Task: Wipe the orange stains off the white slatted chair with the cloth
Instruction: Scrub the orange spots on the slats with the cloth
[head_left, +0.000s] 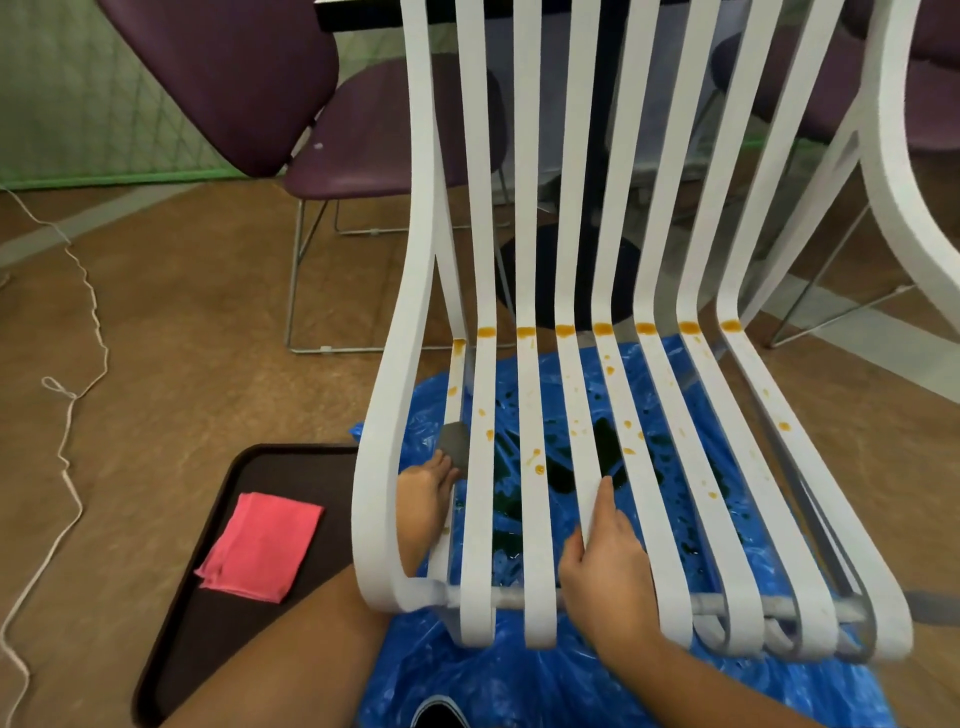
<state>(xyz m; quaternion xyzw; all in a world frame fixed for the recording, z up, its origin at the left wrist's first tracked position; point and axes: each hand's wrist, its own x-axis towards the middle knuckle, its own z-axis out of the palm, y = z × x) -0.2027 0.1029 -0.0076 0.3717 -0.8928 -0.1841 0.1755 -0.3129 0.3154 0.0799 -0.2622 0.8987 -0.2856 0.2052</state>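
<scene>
The white slatted chair (532, 571) stood over blue plastic sheeting (519, 686), orange stains (563, 329) unwiped along its crease. The pink cloth (260, 545) lay folded on the tray (218, 623), unheld. The right hand (608, 566) gripped a slat. I couldn't tell what the left hand (423, 499), poked between slats, held in its fingers (442, 470). Fetching the cloth looked next

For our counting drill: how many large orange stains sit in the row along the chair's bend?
8 stains, side by side across the chair's bend, the leftmost slightly lower; none seems hidden.
</scene>
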